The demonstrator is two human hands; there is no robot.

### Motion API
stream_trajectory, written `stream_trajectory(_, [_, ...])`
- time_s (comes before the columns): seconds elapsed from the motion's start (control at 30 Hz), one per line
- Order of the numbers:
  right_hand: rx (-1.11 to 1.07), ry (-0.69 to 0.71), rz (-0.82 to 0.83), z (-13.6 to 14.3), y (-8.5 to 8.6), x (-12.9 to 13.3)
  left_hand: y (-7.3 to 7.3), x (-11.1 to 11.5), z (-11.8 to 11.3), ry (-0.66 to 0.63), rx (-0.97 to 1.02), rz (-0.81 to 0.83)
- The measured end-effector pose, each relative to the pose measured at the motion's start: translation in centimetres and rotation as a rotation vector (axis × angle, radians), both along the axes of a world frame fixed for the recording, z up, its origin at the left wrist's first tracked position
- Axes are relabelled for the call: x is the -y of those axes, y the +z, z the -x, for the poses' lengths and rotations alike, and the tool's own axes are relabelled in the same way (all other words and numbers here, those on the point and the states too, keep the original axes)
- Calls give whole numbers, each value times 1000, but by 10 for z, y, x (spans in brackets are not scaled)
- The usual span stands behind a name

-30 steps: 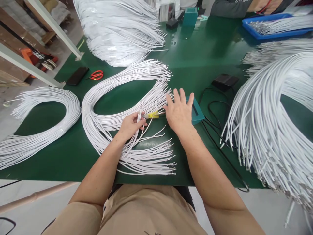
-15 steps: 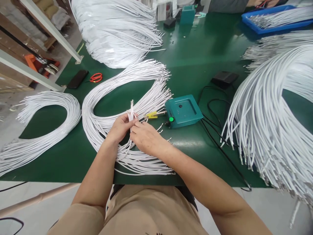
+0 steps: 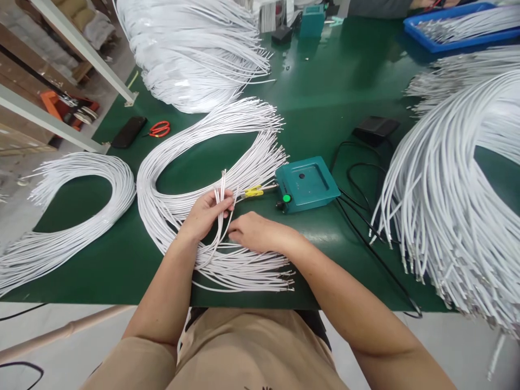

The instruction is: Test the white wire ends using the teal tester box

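I had the left hand (image 3: 208, 212) pinching a few white cables (image 3: 222, 184) at nine o'clock of the yellow clip (image 3: 254, 191), couldn't tell whether the right hand (image 3: 255, 232), at four o'clock from it, gripped any, and judged their splayed strands could snag that clip.

Near the frame's centre, the left hand (image 3: 205, 214) pinches several white wires (image 3: 222, 189) — the right hand (image 3: 255, 232) is just right and below. A teal box (image 3: 311, 185) lies right of centre — a blue tray (image 3: 442, 47), upper right.
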State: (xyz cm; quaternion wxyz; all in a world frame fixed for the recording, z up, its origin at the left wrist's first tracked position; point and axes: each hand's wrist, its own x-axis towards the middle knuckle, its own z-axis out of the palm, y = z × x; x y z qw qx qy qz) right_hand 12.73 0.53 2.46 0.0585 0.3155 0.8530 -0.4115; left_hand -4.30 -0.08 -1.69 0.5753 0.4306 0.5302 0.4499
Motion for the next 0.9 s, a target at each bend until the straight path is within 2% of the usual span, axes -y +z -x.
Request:
stream_trajectory(0.07, [-50, -116, 37, -3, -5, -5, -3, 0, 0, 3, -70, -16])
stream_trajectory(0.13, [-95, -170, 48, -3, -8, -6, -6, 0, -1, 11, -137, -19])
stream_trajectory(0.4, [-200, -147, 251, -7, -8, -8, -4, -1, -6, 88, -187, -25])
stream_trajectory(0.47, [-205, -186, 302, -10, -8, -11, -2, 0, -5, 101, -159, -29])
stream_trajectory(0.53, [-270, -330, 287, -12, -8, -14, 1, 1, -5, 100, -100, -32])
stream_trajectory(0.63, [-490, -669, 202, -12, -9, -20, 4, 4, -7, 55, -42, -24])
stream_trajectory(0.7, [-602, -824, 198, -11, -10, -23, 5, 6, -10, -2, -49, -18])
stream_trajectory(0.8, [-687, -903, 247, -8, -14, -24, 5, 8, -14, -72, -47, -28])
stream_trajectory(0.9, [-799, -908, 322, -6, -16, -24, 4, 8, -18, -55, 1, -38])
